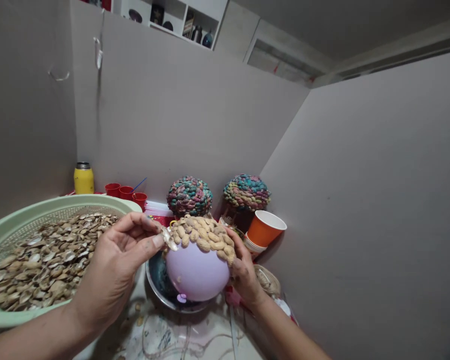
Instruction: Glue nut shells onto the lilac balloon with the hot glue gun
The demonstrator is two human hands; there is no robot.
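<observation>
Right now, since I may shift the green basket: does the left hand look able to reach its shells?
Probably yes: the left hand appears beside the green basket, whose open top leaves the shells exposed, though its fingers already pinch a shell piece.

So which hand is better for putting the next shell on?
Probably the left hand: it pinches a shell beside the purple balloon, while the right hand rests against its other side.

balloon [197, 272]: lilac | shells [203, 245]: tan | basket [0, 318]: pale green | bottle [83, 180]: yellow | left dome [189, 196]: mottled teal-pink
</observation>
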